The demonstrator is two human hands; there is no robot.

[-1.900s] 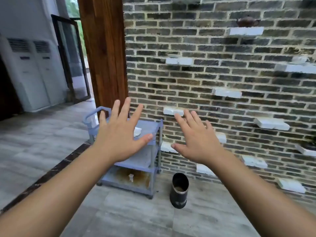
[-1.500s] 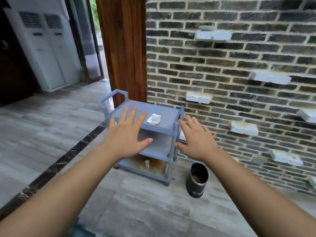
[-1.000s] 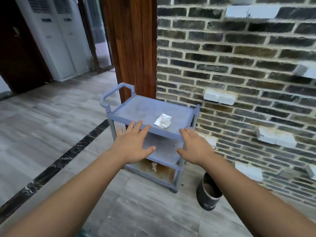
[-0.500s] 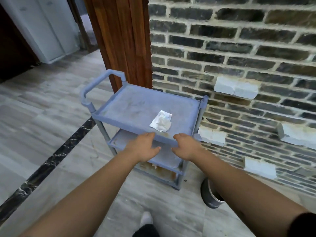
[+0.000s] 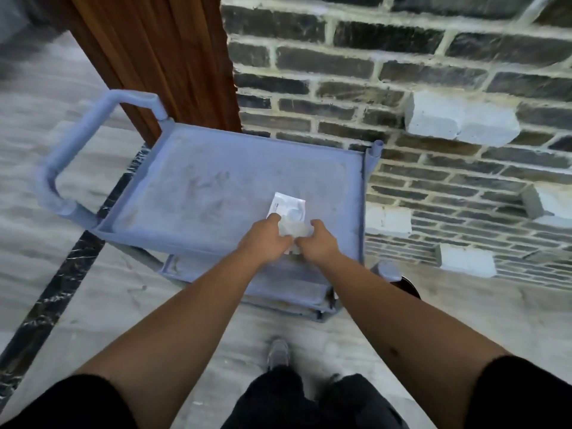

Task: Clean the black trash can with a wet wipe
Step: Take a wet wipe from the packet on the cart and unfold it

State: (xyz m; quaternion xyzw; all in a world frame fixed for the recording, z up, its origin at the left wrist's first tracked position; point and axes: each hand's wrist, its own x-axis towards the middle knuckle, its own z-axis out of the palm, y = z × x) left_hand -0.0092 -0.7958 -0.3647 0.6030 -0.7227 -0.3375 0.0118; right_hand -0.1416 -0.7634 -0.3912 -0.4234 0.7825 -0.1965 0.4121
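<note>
Both hands meet over the near edge of the blue cart's top shelf [image 5: 216, 187]: the left hand [image 5: 264, 241] and the right hand [image 5: 318, 243] are each closed on a white wet wipe packet [image 5: 289, 218], pinching it from either side. Whether it is already torn open I cannot tell; the part between the fingers is blurred. The packet's far end lies on the shelf, at about four o'clock from the shelf's centre.

The black trash can [image 5: 410, 287] stands on the floor at about four o'clock from the cart, just beside its near right corner, and only a sliver of its rim shows past the right forearm. Nothing has touched it yet.

By my reading, this is the opening step: getting the wipe out of its wrapper. Next, the hands would need to pull the packet apart and draw the wipe free, then one hand must reach down and to the right toward the can, likely with a bend or crouch.
</note>
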